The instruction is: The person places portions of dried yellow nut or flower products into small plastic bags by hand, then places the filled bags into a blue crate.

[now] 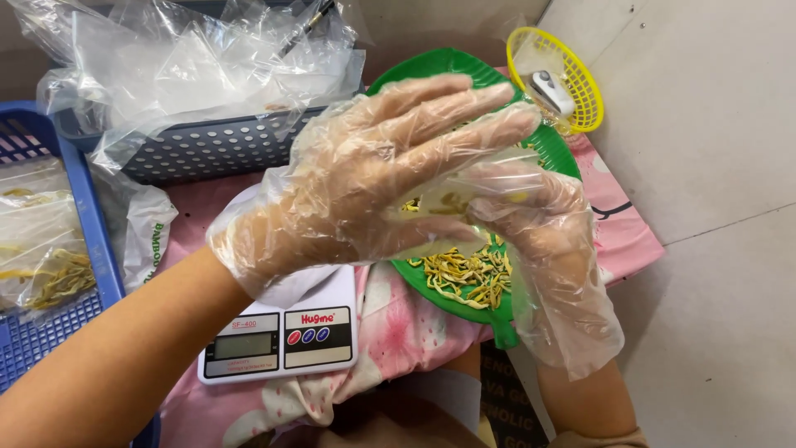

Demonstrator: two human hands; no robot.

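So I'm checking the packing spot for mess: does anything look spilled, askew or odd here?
Nothing looks spilled. The yellow dried strips lie inside the green tray. The one untidy spot is the crumpled clear bags heaped over the grey basket. Both gloved hands, left hand and right hand, hover above the tray.

— Left of the scale (282,332)?
— Crate (95,241) with filled bags (37,241) inside (another crate (199,145) behind, holding loose plastic bags (191,58)).
— Right of it?
— Tray (464,66) with dried strips (468,278) on it, small basket (555,75) just behind.
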